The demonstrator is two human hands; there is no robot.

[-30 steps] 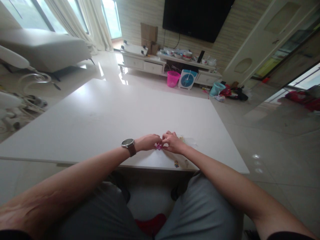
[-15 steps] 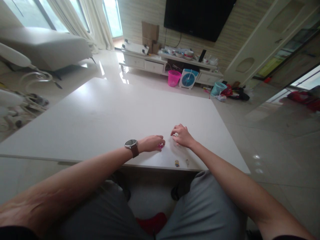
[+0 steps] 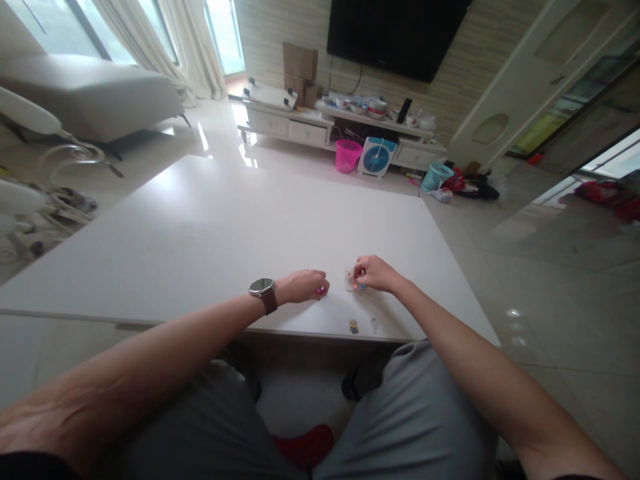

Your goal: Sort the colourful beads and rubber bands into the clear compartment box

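Daylight from windows (image 3: 223,40) past table's far L corner; mod. bright, hazy, dimmer off R edge.
Windows blown out approx. white; strong glare on table (image 3: 240,227) by far L corner, surface greyer twd near edge. Bright streaks on glossy floor (image 3: 530,280) beyond far edge, round reflections off R edge. Soft, faint shadow below R hand (image 3: 376,273); dark under near edge. Wide-angle distortion: L forearm (image 3: 165,353) & R forearm (image 3: 465,353) stretch twd bottom corners. Minion fig. (image 3: 354,327) by near edge is soft, fine detail lost; red stuff (image 3: 600,193) far R blurry.
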